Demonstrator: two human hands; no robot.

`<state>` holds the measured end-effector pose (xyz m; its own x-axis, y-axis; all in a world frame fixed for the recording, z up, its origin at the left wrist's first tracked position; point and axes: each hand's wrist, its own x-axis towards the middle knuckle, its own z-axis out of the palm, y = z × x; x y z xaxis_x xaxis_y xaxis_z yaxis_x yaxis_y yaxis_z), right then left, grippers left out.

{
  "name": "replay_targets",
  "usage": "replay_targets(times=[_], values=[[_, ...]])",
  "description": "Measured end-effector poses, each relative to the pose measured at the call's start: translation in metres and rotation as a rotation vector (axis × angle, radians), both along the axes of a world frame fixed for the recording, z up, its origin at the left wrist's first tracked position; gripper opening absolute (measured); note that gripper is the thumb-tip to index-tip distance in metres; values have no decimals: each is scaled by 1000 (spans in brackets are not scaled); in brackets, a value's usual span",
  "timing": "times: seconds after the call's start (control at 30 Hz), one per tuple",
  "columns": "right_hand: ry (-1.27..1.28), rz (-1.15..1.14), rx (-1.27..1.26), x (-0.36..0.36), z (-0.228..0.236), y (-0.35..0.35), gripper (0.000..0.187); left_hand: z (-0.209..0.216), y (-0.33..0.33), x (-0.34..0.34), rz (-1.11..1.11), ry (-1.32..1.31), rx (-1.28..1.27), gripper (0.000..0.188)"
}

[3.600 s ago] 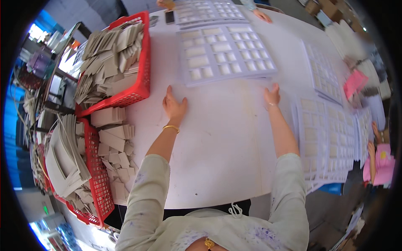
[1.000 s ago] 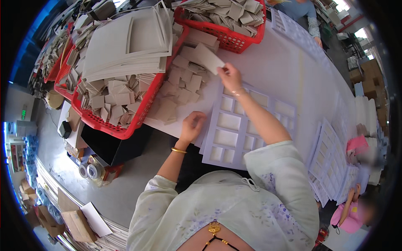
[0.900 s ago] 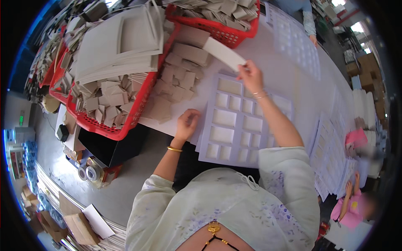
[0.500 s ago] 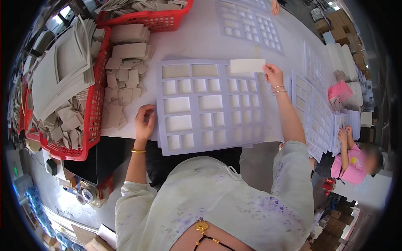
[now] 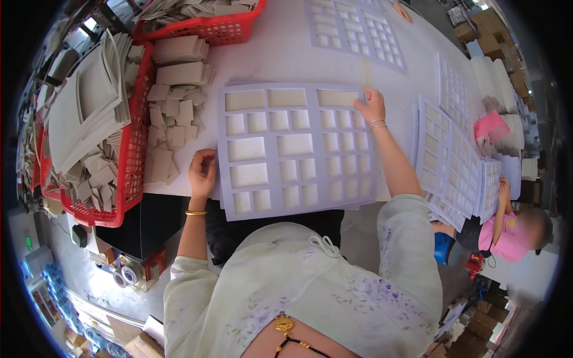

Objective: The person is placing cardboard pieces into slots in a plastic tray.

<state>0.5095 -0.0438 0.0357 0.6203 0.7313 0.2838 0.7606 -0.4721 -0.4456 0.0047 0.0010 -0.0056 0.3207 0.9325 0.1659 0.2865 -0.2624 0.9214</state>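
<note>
A pale lavender frame board (image 5: 271, 128) with several rectangular windows lies in front of me on top of other sheets. Its three wide top windows show a cream-grey backing, and the card piece (image 5: 339, 98) fills the upper right one. My right hand (image 5: 371, 107) is at the board's upper right corner, thumb and forefinger apart at the edge of that window. My left hand (image 5: 203, 170) rests beside the board's left edge, fingers loosely curled with a gap to the thumb and nothing visible in it.
Loose grey card pieces (image 5: 176, 110) lie left of the board. A red basket (image 5: 140, 128) with card sheets stands at the left, another red basket (image 5: 221, 30) behind. More window boards (image 5: 444, 149) lie at the right, where a person in pink (image 5: 510, 235) works. Another hand (image 5: 403, 12) shows at the far edge.
My right hand has brought the cream card piece down into the board's upper right window and let go of it. My left hand has barely moved.
</note>
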Motion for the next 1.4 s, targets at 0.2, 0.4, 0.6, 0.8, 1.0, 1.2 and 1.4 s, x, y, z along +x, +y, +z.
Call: replay_targets(times=[0.2,0.4,0.6,0.8,1.0,1.2,1.4], values=[[-220,282,47,-12,5,-5,13,-3,-1,1,20,-45,-17,24],[-401,479,-318,-43,17,-4,23,-6,-1,1,50,-42,22,25],[-475,504,-355,-50,22,8,24,-2,-1,1,79,-17,40,26],[-491,599,-355,-32,14,10,24,7,-5,-1,27,-62,87,27],[-336,550,-575,-20,29,14,37,122,-25,-51,-68,60,530,23],[-172,699,-103,-73,51,31,44,187,29,-168,515,412,568,11],[-257,1047,74,-204,111,58,30,157,66,-234,470,834,377,22]])
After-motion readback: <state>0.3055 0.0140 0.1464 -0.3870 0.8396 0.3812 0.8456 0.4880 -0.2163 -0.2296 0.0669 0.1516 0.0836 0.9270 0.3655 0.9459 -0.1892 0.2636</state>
